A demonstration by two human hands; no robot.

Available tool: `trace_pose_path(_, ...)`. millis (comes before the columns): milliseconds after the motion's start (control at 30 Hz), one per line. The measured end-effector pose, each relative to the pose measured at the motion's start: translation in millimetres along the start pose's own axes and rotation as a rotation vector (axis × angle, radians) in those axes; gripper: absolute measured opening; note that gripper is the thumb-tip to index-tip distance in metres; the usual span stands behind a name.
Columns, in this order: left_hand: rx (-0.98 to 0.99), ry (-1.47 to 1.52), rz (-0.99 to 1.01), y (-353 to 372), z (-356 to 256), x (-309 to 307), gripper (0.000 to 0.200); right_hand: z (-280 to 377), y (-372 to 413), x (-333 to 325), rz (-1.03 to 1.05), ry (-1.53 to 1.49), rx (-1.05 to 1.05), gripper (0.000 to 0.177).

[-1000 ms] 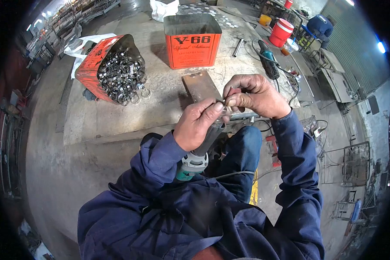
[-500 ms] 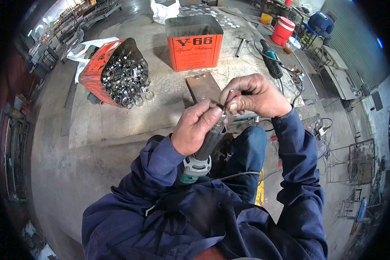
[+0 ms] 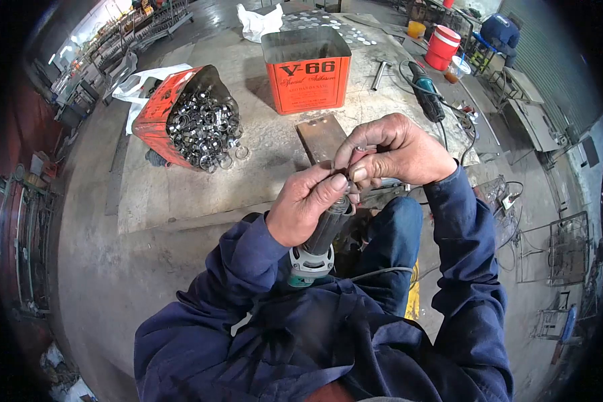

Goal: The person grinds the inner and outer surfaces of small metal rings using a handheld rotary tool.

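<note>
My left hand is closed, thumb and fingers pinched at the tip of a black and green power tool that stands upright over my lap. My right hand pinches right beside it, with a small reddish piece showing between its fingers. What the fingertips meet on is small and partly hidden. Beyond the hands, a rusty metal plate lies at the table's near edge. On its side to the left, an orange tin spills metal rings.
An upright orange tin stands on the table. Right of it lie a metal tube and a teal grinder with its cable. A red cooler stands farther back. A seated person is at the upper right.
The whole view has shifted slightly, with the table things appearing farther right and lower. Both hands remain together at the tool's tip, and the right fingers have moved a little.
</note>
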State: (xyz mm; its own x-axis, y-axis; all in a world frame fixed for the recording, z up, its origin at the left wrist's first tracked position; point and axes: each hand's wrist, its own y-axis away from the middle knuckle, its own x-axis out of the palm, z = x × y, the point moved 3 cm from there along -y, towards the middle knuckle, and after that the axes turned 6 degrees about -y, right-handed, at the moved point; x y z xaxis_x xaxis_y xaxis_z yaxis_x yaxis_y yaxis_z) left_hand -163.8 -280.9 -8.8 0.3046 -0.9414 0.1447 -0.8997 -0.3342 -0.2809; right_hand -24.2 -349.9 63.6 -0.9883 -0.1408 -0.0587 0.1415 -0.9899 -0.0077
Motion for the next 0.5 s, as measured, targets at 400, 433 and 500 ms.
trace_pose_path(400, -0.058, -0.071, -0.075, -0.6, 0.7, -4.7, 0.022, -20.0, -1.7, -9.2, -0.057, 0.036, -0.121, 0.016)
trace_pose_path(433, -0.088, -0.015, -0.014, -1.4, -1.2, -4.1, 0.022, -20.9, -1.1, -8.1, -0.031, -0.019, -0.115, 0.017)
trace_pose_path(500, -0.111, 0.036, 0.008, -4.6, -1.6, -7.5, 0.022, -22.7, -1.8, -6.6, -0.051, 0.016, -0.135, 0.015)
